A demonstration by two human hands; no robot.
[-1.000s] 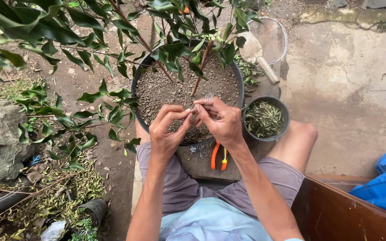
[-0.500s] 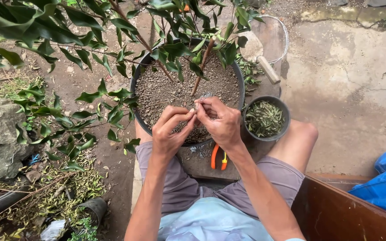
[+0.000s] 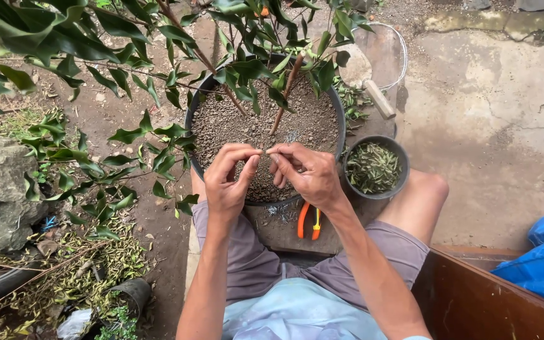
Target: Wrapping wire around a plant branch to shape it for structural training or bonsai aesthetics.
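A round black pot [image 3: 190,123] filled with gravelly soil holds a thin-stemmed plant [image 3: 281,94] with dark green leaves. Over the pot's near rim, my left hand [image 3: 228,179] and my right hand [image 3: 306,173] meet fingertip to fingertip and pinch a short thin wire [image 3: 264,151] between them. A bit of bent wire [image 3: 293,136] lies on the soil just beyond my right hand. Orange-handled pliers [image 3: 308,221] lie on the slab between my knees.
A small dark bowl [image 3: 375,167] of cut leaves stands right of the pot. Behind it lie a wooden-handled tool [image 3: 373,94] and a wire hoop. A rock [image 3: 1,189] and leaf litter are at left; a blue bag [image 3: 539,252] and wooden edge at right.
My hands have stayed over the pot's near rim, fingers working the wire; the fingertips now touch a little lower and closer together.
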